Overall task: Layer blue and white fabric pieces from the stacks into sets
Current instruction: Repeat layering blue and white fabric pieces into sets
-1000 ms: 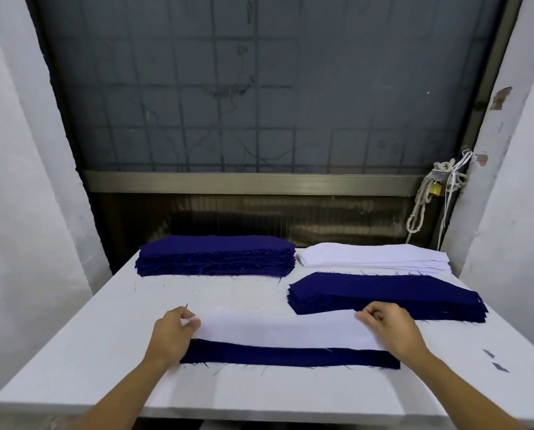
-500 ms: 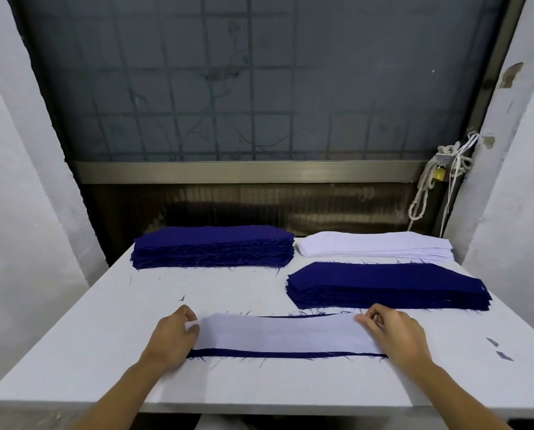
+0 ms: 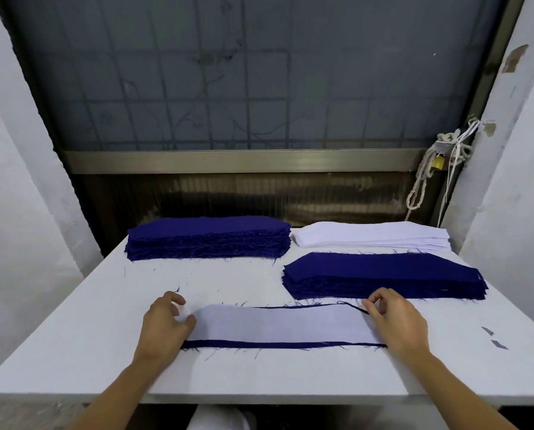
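Now, head view: the only camera; it looks down over the tabletop [image 3: 73,336].
Set in hand: a white piece [image 3: 278,324] lies on a blue piece [image 3: 278,345] at the near middle, between the hands.
Alignment: blue shows as a band along the near edge and a thin line along the far edge, so the white looks not quite centred.
Left hand [image 3: 163,327]: its grip is loose, with the thumb resting on the white piece's left end and the fingers lifted.
Right hand [image 3: 396,321]: the fingers curl at the right end; whether they pinch or only press, I cannot tell.
Supply: a back blue stack [image 3: 208,237] sits at the far left, a white stack [image 3: 372,237] at the far right, and a near blue stack [image 3: 383,274] just in front of the white one.
Progress: one pair is laid and probably needs squaring.
Left to do: the stacks are thick, so most sets appear unmade.
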